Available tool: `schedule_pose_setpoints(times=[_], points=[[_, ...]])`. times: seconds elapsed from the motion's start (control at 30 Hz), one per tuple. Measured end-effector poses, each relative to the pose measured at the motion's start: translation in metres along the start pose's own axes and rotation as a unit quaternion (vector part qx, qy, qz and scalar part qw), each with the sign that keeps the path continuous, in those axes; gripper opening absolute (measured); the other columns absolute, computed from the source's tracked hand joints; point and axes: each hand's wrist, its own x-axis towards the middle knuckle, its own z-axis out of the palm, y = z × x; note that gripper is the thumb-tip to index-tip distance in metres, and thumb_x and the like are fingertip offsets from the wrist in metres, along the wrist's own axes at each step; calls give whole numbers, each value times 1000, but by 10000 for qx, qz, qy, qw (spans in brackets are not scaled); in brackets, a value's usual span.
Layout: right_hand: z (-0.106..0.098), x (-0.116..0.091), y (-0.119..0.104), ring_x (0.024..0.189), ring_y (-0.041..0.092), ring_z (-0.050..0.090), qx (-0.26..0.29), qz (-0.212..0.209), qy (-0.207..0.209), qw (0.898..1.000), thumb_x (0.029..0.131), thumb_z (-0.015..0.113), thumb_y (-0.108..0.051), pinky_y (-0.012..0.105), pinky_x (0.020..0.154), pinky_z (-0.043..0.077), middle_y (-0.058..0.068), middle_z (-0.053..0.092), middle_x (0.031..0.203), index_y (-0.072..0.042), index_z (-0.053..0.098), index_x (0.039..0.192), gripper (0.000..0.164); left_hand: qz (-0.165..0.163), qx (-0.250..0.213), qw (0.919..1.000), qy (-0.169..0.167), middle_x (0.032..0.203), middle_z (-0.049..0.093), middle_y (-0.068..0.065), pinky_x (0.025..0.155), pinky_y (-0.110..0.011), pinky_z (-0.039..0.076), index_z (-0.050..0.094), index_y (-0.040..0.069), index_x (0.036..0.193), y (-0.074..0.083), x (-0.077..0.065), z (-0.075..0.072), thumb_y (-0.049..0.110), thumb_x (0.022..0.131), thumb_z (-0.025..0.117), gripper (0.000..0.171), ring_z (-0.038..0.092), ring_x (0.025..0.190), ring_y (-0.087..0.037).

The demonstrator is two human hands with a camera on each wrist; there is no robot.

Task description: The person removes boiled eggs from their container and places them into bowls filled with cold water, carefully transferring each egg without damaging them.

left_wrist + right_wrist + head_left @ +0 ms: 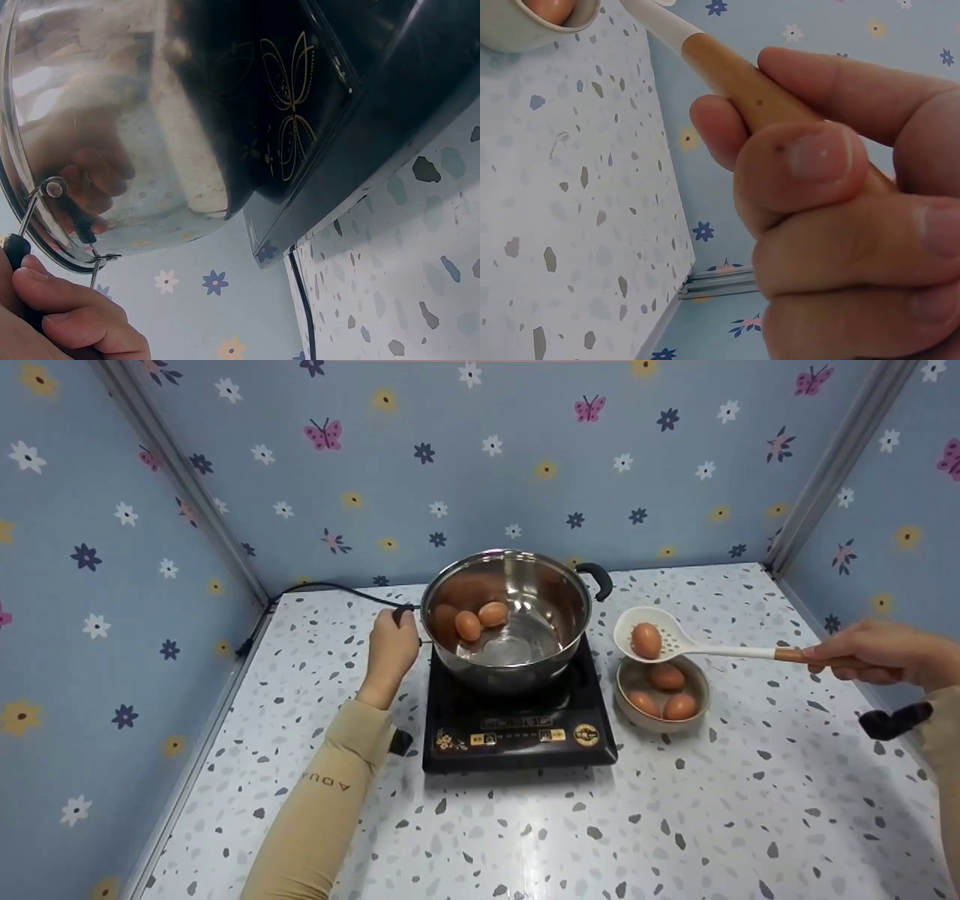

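Observation:
My right hand (874, 652) grips the wooden handle (761, 90) of a white slotted spoon (679, 639). In the spoon's bowl lies one brown egg (646, 640), held over the far rim of a small bowl (663, 725). Several brown eggs (680, 706) sit inside that bowl. My left hand (393, 651) holds the black left handle (403, 613) of a steel pot (507, 671), its fingers curled round it in the left wrist view. Two brown eggs (469, 625) rest on the pot's bottom toward the left.
The pot stands on a black induction cooker (517, 754), right of my left forearm. A black cord (337, 584) runs behind it to the left wall. Flower-patterned panels (480, 472) enclose the speckled table (525, 840) at the back and sides.

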Motion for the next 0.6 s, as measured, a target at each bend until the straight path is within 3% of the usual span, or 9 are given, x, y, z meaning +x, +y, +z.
schedule_pose_setpoints(times=[0.27,0.6], points=[[0,0,4,48,5,37,-162,-68,-264,9995,112,59,-28,22,49,38,-8,50,63,-16,83,106,27,-41,-17,10000,20,103,56,-19,84,-46,44,57,-9,123,0,1,1,23,115,41,37,53,92,-33],[-3,-7,2,48,5,37,-625,93,-35,9980,110,62,-31,23,49,38,-8,49,61,-8,83,112,31,-77,-100,9999,-39,100,54,-17,80,-42,43,56,-9,124,2,-1,0,24,115,39,38,52,89,-30]])
